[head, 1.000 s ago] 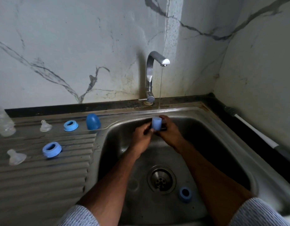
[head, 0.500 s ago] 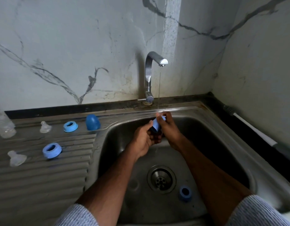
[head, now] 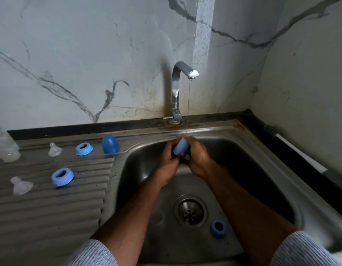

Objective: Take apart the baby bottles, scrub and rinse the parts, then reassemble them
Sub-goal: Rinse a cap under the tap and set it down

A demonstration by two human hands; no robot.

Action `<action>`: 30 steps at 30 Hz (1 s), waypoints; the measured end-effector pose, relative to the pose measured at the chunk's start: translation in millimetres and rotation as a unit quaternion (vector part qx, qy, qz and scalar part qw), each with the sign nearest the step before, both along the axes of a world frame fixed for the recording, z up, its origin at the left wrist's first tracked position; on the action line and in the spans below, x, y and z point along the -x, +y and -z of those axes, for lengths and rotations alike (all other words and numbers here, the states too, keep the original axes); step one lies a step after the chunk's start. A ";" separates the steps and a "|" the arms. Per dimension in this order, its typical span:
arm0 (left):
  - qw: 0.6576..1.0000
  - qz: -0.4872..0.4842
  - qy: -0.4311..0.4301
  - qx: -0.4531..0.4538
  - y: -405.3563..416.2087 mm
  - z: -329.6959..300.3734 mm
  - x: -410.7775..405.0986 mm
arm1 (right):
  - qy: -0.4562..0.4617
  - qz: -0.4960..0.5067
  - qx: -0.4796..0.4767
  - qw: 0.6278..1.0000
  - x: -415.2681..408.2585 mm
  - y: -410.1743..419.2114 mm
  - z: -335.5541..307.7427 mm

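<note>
Dim, greyish light. White marble-look wall panels (head: 89,54) with dark grey veins, meeting in a corner at right. Black stone counter strip (head: 89,127) along the wall's foot. Below it, stainless steel sink basin (head: 262,150) with ribbed steel drainboard (head: 41,217) at left.

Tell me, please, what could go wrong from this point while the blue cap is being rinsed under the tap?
1. Both hands, left hand and right hand, hold the wet blue cap over the basin; it could slip and drop toward the drain.
2. A blue ring lies on the sink floor beside the drain, where dirty runoff may reach it.
3. The clear teat lies on its side on the ribbed drainboard and could be overlooked or roll.
</note>
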State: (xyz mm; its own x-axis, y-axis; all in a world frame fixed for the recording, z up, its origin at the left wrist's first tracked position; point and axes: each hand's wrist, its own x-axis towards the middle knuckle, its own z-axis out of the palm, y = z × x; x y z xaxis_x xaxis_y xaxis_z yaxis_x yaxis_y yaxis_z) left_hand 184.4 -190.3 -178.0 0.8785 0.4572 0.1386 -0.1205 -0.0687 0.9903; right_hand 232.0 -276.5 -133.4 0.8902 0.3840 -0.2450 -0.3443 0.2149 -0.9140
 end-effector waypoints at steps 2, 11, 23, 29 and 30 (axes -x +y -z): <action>0.997 -0.007 -0.014 -0.079 1.3 4.5 0.0 | -0.008 -0.036 0.007 0.999 -5.0 -6.1 4.6; 0.991 0.006 -0.040 -0.126 8.1 1.6 0.9 | -0.044 -0.004 -0.031 0.999 -12.8 -8.7 -1.2; 0.953 -0.107 0.105 -0.262 21.4 -11.8 15.1 | -0.341 -0.008 0.254 0.905 -15.9 -11.9 8.8; 0.944 -0.130 0.108 -0.284 24.5 -37.3 51.0 | -0.397 -0.008 0.323 0.859 8.4 -15.7 -2.0; 0.939 -0.121 0.111 -0.304 26.4 -42.2 59.1 | -0.398 -0.009 0.325 0.858 9.7 -17.4 -2.3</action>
